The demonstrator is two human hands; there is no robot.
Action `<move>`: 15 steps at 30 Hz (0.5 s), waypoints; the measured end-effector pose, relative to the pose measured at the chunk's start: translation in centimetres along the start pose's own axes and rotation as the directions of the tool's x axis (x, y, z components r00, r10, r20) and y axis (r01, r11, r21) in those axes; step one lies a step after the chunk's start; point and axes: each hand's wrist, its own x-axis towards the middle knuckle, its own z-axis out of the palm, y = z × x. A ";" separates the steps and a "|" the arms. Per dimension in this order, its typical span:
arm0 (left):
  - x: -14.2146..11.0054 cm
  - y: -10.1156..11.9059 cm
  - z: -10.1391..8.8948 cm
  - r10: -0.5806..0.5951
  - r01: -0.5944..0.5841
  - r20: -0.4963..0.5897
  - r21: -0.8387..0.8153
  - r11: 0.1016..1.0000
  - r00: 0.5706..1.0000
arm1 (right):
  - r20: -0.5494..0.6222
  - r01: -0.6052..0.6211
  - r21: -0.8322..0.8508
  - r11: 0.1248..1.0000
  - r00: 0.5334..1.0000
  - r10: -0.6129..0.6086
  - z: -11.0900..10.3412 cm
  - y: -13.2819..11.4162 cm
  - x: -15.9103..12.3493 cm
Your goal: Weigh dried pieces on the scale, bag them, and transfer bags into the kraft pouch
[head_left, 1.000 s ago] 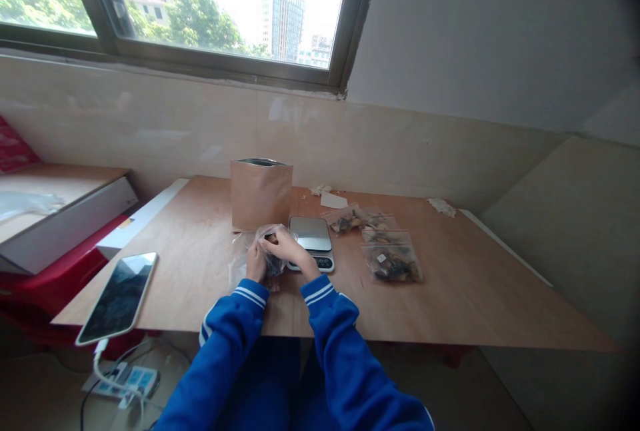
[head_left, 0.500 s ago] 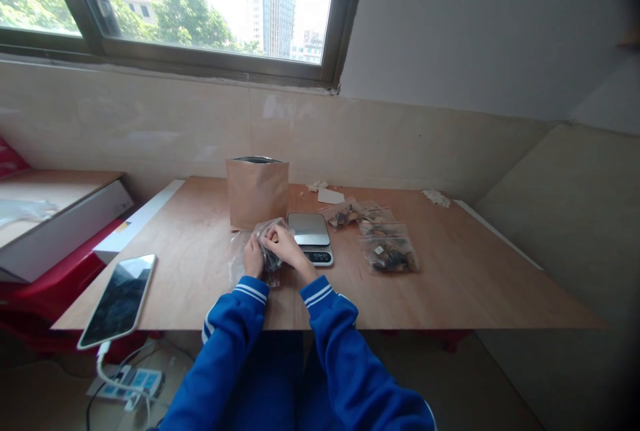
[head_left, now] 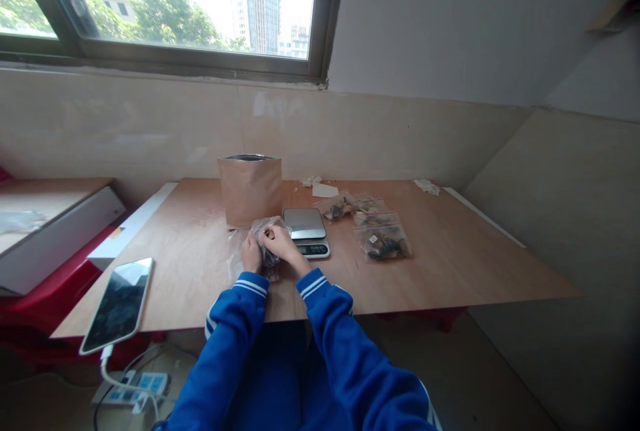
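"Your head turned slightly right since the last frame, yes? What did you hold?"

"Yes. Your left hand [head_left: 251, 253] and right hand [head_left: 280, 242] closed narrowly on a clear zip bag [head_left: 267, 244] of dark pieces, with a kitchen scale [head_left: 303, 223] just beyond your right hand and a kraft pouch [head_left: 250, 191] just ahead."
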 end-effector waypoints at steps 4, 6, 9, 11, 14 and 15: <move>0.0 0.1 0.1 -0.061 0.061 -0.046 -0.018 0.998 0.997 | -0.101 -0.042 -0.007 0.999 0.994 0.041 -0.3 0.1 0.0; 0.0 0.1 0.1 -0.085 0.082 -0.065 -0.039 0.996 0.994 | -0.121 -0.025 0.010 1.000 0.992 0.026 -0.7 0.1 0.0; 0.0 0.1 0.1 -0.121 0.114 -0.081 -0.088 0.990 0.989 | -0.146 0.023 0.075 0.997 0.989 -0.011 -1.1 0.1 0.1; -0.1 0.2 0.2 -0.146 0.134 -0.088 -0.130 0.982 0.985 | -0.172 0.042 0.144 0.989 0.985 -0.017 -1.3 0.1 0.3; -0.1 0.4 0.3 -0.178 0.156 -0.100 -0.200 0.967 0.979 | -0.206 0.058 0.302 0.951 0.979 0.005 -1.4 0.3 0.9; -0.1 0.5 0.3 -0.189 0.164 -0.101 -0.220 0.962 0.977 | -0.215 0.065 0.364 0.929 0.977 0.016 -1.4 0.3 1.1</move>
